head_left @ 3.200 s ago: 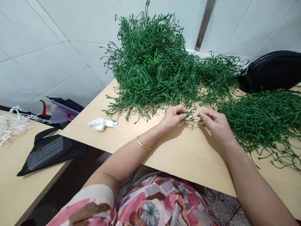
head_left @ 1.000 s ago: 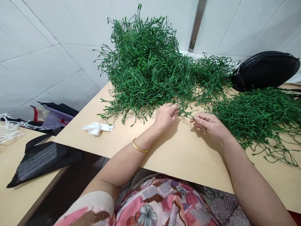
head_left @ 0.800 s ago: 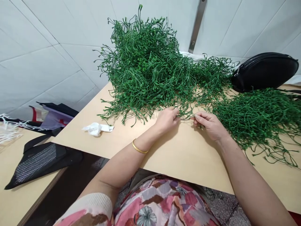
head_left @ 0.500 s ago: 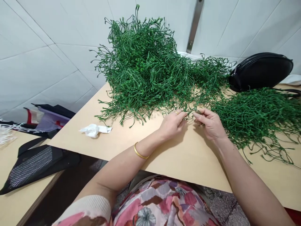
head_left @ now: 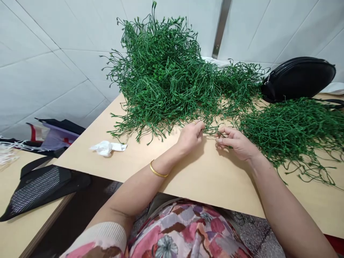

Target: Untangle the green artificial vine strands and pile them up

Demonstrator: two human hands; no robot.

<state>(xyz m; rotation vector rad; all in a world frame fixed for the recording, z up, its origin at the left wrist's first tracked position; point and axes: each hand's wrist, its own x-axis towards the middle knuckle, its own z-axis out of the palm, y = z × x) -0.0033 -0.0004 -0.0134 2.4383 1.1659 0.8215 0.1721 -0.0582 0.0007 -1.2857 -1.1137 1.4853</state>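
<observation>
white tiled wall (head_left: 40, 71), wooden table (head_left: 215, 182)

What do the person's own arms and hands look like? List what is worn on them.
Both forearms are bare. The left hand has a thin gold bangle at the wrist and a gold ring on one finger. The left upper arm ends in a short cream ribbed sleeve cuff over a floral top in pink, brown and grey. The right hand shows no jewellery.

Green sprigs (head_left: 166, 75) – plastic, probably; table (head_left: 215, 179) – smooth matt wood.
</observation>
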